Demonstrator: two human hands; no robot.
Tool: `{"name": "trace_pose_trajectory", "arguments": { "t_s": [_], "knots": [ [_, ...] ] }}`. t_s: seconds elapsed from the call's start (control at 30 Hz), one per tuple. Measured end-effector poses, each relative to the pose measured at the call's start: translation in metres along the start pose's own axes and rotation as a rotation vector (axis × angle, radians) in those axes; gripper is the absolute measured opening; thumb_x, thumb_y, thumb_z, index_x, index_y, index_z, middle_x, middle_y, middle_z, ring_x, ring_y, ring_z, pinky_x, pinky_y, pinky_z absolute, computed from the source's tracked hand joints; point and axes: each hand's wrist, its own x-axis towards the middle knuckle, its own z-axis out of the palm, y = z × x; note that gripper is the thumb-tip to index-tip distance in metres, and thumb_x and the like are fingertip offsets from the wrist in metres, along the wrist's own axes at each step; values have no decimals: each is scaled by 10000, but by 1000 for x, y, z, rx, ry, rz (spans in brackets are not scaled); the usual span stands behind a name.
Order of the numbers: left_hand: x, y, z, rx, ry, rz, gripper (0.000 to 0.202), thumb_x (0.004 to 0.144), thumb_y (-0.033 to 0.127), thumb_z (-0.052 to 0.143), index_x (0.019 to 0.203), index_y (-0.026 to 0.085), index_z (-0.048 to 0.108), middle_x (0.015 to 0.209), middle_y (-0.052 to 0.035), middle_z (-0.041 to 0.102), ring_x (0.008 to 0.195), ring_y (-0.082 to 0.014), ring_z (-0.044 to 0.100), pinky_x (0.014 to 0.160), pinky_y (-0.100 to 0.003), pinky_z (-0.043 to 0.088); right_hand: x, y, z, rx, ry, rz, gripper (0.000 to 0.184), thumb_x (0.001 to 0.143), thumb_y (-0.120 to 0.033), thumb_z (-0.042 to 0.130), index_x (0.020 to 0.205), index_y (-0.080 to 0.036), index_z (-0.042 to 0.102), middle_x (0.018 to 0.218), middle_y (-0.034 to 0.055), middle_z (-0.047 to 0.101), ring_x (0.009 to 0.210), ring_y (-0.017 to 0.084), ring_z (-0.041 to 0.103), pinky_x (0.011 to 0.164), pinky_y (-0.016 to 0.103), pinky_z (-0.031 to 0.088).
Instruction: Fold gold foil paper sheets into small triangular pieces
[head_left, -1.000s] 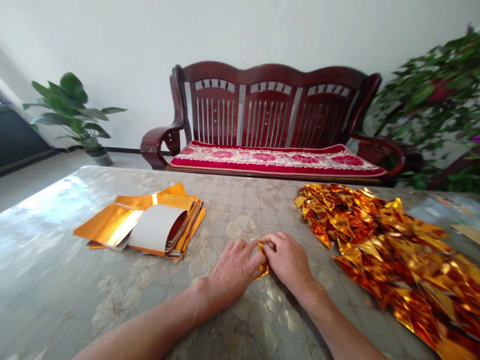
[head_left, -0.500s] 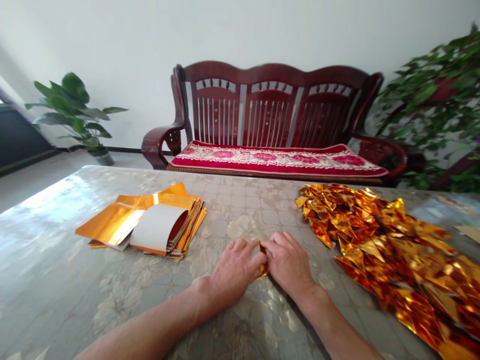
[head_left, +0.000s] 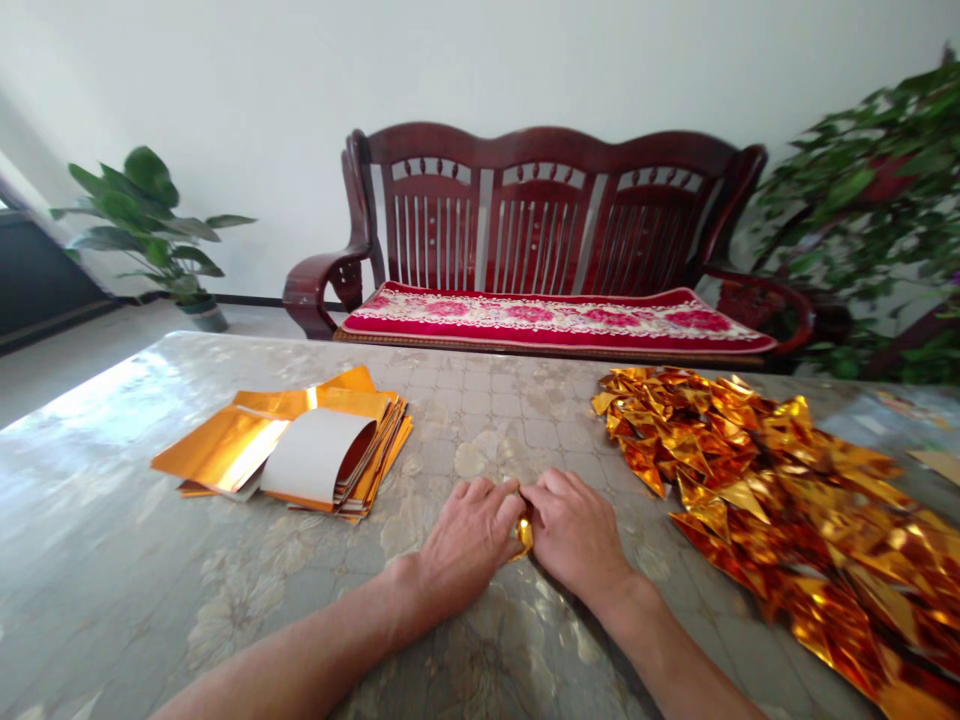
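My left hand (head_left: 465, 540) and my right hand (head_left: 576, 530) rest side by side on the table (head_left: 112, 560), fingers curled and pressed together over a small folded piece of gold foil paper (head_left: 524, 533). Only a sliver of the foil shows between the two hands. A stack of flat gold foil sheets (head_left: 289, 445) lies to the left, its top sheet curled with the white back showing. To the right spreads a big heap of folded gold foil pieces (head_left: 780, 500).
A dark red wooden bench (head_left: 540, 240) with a red flowered cushion stands beyond the far table edge. A potted plant (head_left: 150, 225) is on the floor at the left, and leafy plants (head_left: 877, 210) fill the right side.
Both hands have closed in tighter on the foil piece, which now shows less between them. The hands stay at the same spot on the table.
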Motion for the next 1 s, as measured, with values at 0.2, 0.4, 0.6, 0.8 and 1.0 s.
{"name": "trace_pose_trajectory", "arguments": {
  "t_s": [0.2,0.4,0.6,0.8,1.0],
  "knots": [
    [0,1,-4,-45,-25,-44,264,933,337,591,1141,187,528,1206,-47,628,1033,-248,559,886,-389,475,0,-3,-5,52,-70,40,230,933,-174,511,892,-273,715,841,17,669,824,175,608,672,282,339],
    [1,0,-6,-64,-18,-30,350,941,358,578,1245,210,486,1174,-33,642,1023,-246,558,866,-384,465,1,-3,-4,162,-59,70,379,898,-92,467,1238,-192,603,1086,69,716,995,206,647,811,289,426],
    [1,-1,-3,-30,-7,15,343,944,369,577,1248,227,508,1267,-35,604,1079,-251,544,909,-393,455,1,-2,-5,193,-109,54,459,874,-55,423,1307,-144,550,1144,116,698,1035,227,643,873,314,449],
    [0,-1,-3,-5,-22,19,339,946,382,574,1243,230,519,1280,-41,596,1083,-249,545,897,-391,467,3,5,-10,274,-131,13,464,799,7,418,1207,-160,566,1099,90,660,1009,183,613,875,270,434],
    [0,-1,-3,21,-26,21,390,941,384,583,1290,233,493,1292,-49,587,1084,-249,544,887,-389,471,5,9,-10,148,-214,48,246,817,-20,433,920,-177,593,946,66,638,895,172,597,777,254,398]
  ]
}}
